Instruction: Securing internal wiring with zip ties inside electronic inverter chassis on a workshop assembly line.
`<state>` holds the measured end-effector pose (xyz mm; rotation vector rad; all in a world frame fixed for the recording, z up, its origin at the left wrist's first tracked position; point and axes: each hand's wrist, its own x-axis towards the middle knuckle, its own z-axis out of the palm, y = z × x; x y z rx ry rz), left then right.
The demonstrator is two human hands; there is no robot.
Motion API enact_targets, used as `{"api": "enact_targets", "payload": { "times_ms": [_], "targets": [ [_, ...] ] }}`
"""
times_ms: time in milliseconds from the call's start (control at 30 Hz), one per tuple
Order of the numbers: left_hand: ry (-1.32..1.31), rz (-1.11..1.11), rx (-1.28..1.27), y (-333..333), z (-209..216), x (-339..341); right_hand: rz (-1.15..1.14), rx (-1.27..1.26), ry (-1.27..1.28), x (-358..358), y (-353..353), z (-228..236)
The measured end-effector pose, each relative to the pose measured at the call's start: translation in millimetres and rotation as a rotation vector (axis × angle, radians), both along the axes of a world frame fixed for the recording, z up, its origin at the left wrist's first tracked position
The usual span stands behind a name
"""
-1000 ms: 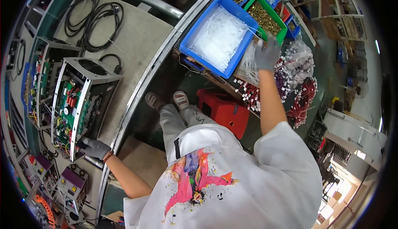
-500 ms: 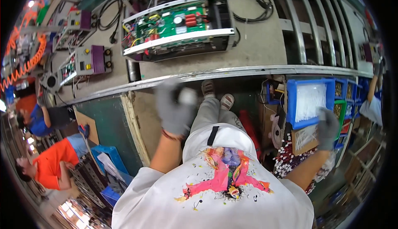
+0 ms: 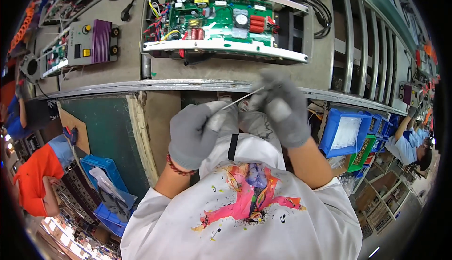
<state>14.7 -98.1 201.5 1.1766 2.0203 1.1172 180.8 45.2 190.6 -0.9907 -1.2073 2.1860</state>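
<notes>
A thin white cable tie stretches between my two grey-gloved hands, in front of the bench edge. My left hand pinches its lower end between thumb and fingers. The upper end runs into the fingers of my right hand, which are slightly blurred. Beyond the hands, on the bench, lies an open metal-framed unit with a green circuit board, wires and red components. Neither hand touches it.
A blue bin of thin white strips stands at right beside a green bin of small parts. A purple-cased unit sits on the bench at left. Coiled black cables and metal rollers lie further right. Other people are nearby.
My right hand has come from beside the blue bin to the middle and holds the cable tie. My left hand has closed on its other end. The view has shifted.
</notes>
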Motion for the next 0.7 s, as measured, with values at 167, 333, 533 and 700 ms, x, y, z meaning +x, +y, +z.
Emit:
{"api": "enact_targets", "payload": {
  "times_ms": [167, 333, 533, 700],
  "targets": [
    [0.356, 0.056, 0.197, 16.3, -24.4, -8.2, 0.069, 0.286, -0.081, -53.2, -27.6, -15.2],
    [0.103, 0.075, 0.225, 12.9, -45.7, -4.3, 0.038, 0.132, -0.157, -74.3, -21.5, -9.8],
    [0.18, 0.069, 0.267, 15.2, -49.4, -11.9, 0.205, 0.81, -0.161, -89.8, -15.0, -11.4],
    [0.388, 0.193, 0.23, 16.3, -2.4, -83.2, -0.262, 0.452, 0.152, -101.3, 17.3, 20.5]
  ]
}}
